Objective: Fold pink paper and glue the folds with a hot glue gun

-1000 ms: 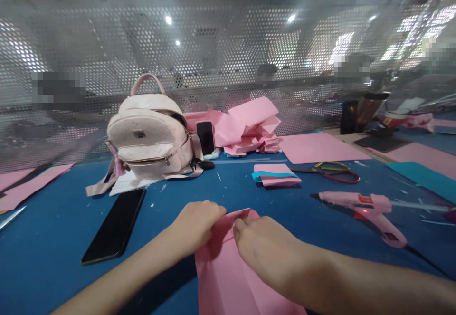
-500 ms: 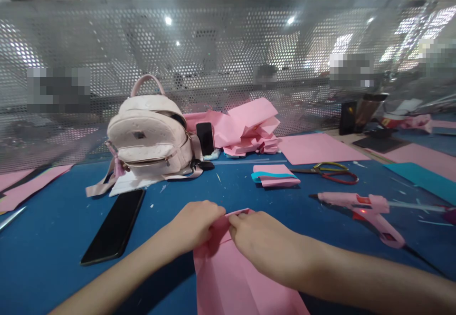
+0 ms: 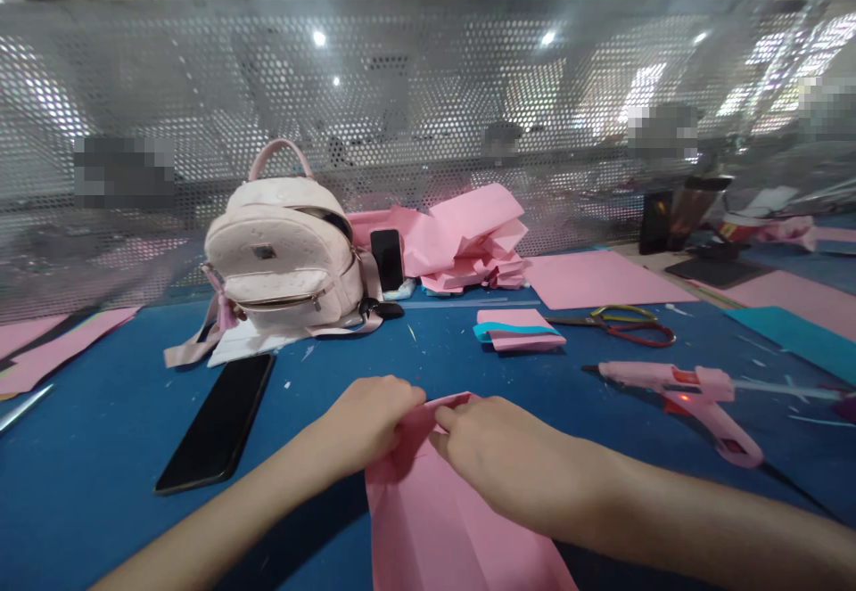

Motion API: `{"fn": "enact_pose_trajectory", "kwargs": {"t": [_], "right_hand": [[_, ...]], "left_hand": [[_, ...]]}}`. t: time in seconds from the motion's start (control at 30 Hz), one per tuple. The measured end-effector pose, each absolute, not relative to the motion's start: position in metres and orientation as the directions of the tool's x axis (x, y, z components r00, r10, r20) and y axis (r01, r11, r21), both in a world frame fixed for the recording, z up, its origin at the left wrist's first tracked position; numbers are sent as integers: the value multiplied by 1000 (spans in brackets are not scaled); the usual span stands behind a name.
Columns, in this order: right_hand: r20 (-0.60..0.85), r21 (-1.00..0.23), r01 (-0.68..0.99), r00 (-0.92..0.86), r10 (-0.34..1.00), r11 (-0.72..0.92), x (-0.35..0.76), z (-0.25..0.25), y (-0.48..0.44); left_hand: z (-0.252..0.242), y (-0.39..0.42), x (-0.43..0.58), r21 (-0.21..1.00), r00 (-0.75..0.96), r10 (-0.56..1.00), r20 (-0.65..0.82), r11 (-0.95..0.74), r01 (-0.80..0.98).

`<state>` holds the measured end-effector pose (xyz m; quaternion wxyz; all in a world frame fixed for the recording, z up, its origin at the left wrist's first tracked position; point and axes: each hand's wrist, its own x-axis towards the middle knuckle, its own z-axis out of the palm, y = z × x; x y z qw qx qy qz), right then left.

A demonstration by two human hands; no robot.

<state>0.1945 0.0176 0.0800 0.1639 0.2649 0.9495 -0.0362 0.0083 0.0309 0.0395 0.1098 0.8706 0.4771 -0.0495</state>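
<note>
A large pink paper sheet (image 3: 455,520) lies in front of me, its far edge folded over. My left hand (image 3: 374,417) is closed on the left end of that edge, its fingertips partly hidden behind the paper. At the right end, my right hand (image 3: 514,453) has its fingers curled over the fold, thumb toward the left hand. Beyond the hands lies a small folded pink piece with a blue strip (image 3: 518,331). Right of them rests a pink hot glue gun (image 3: 688,390) with a lit red light.
A dark phone (image 3: 220,426) lies to the left, before a pale backpack (image 3: 284,257). Scissors (image 3: 629,325), crumpled pink paper (image 3: 468,239) and a flat pink sheet (image 3: 602,279) are farther back. A perforated metal screen (image 3: 434,101) spans the rear of the blue table.
My right thumb and fingers have shifted slightly on the folded edge, and the thumb stands a little more apart. My left hand keeps its place.
</note>
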Motion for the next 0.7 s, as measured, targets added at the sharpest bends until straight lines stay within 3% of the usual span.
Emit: {"fn": "enact_pose_trajectory", "kwargs": {"t": [0.7], "right_hand": [[-324, -12, 538, -800, 506, 843, 202, 84, 13]], "left_hand": [[49, 26, 11, 124, 519, 833, -190, -504, 855]]}}
